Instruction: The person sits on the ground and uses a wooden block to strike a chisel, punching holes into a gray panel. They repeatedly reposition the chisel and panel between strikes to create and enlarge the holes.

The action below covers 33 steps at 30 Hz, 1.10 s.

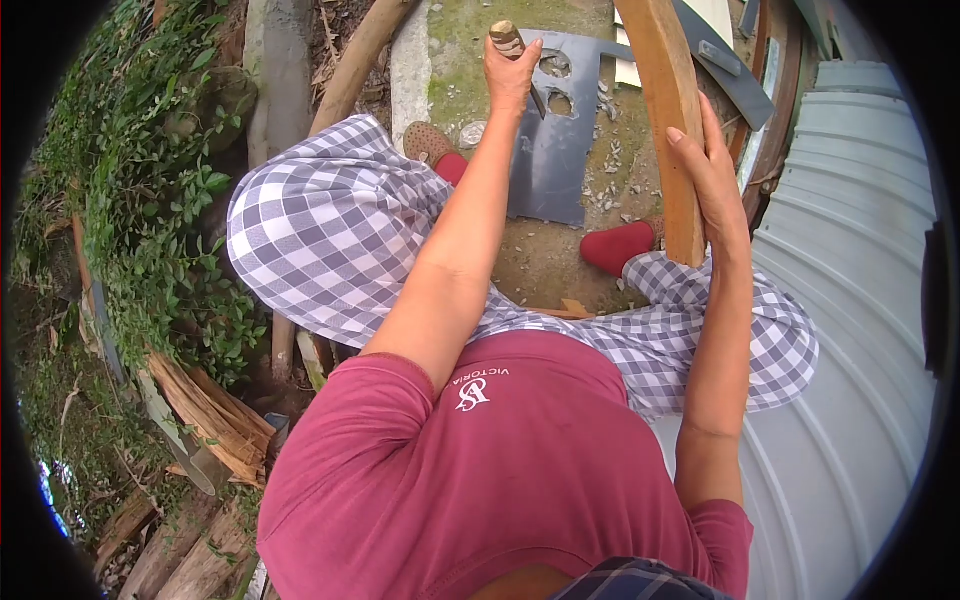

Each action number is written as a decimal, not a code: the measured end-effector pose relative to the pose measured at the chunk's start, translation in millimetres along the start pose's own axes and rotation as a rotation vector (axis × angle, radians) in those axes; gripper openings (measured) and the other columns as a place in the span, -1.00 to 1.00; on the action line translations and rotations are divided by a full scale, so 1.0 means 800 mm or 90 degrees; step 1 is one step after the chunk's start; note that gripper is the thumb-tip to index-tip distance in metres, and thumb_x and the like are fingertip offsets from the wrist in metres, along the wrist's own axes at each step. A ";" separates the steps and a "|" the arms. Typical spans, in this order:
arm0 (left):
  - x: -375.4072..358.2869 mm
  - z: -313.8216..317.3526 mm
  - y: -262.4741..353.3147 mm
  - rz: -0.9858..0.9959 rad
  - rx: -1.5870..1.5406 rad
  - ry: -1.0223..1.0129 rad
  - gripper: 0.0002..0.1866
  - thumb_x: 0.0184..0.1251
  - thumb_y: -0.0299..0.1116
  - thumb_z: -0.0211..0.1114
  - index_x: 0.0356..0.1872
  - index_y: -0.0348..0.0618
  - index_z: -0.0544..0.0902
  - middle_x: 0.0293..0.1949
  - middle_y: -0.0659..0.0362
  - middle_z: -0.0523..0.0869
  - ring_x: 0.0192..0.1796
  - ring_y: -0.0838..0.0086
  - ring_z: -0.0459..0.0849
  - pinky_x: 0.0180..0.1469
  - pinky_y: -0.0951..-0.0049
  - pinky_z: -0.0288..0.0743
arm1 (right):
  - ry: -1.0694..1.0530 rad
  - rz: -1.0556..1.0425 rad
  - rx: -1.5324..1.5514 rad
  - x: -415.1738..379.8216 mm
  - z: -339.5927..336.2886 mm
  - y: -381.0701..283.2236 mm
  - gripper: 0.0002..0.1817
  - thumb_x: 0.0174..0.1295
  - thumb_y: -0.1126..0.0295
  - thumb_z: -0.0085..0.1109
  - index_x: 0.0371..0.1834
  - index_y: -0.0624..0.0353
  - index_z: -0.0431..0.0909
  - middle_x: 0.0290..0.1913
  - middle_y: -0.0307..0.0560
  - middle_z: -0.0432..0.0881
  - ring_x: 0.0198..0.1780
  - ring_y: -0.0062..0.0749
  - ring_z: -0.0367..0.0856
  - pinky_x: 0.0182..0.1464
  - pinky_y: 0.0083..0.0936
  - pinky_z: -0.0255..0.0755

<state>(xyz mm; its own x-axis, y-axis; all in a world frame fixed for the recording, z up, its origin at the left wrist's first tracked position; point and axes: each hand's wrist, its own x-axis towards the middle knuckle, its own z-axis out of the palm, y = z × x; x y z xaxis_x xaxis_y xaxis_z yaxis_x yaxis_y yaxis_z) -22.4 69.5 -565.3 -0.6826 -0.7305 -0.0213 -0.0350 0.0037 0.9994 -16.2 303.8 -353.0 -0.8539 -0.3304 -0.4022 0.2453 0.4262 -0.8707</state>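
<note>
My left hand is wrapped round the wooden handle of a chisel, whose dark blade angles down beside a hole in a grey panel. Two ragged holes show in the panel, one above the other, and it lies flat on the ground between my feet. A thick, slightly curved wooden beam is gripped in my right hand, with the thumb on its face and the fingers along its outer side. The beam is raised, its near end over my right knee and its far end beyond the top of the view.
Broken grey chips lie on the mossy concrete right of the panel. Ribbed metal sheeting runs along the right. Leafy plants, a log and split wood are on the left. More grey offcuts lie beyond the beam.
</note>
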 end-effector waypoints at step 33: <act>0.013 0.020 0.007 0.075 -0.003 0.100 -0.58 0.04 -0.30 0.48 -0.19 -0.24 0.45 -0.35 0.18 0.59 -0.31 0.50 0.55 -0.18 0.46 0.47 | 0.025 -0.002 -0.032 0.001 -0.010 0.013 -0.07 0.06 -0.03 0.17 0.47 0.10 0.03 0.24 0.18 0.36 0.17 -0.24 0.42 0.15 -0.38 0.32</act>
<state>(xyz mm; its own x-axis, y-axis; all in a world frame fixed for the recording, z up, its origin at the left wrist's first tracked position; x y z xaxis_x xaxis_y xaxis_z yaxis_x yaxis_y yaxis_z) -41.6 72.9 -560.5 -0.5589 -0.8232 0.0997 0.0413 0.0925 0.9949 -18.1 315.1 -360.4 -0.8719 -0.2995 -0.3873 0.2196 0.4677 -0.8561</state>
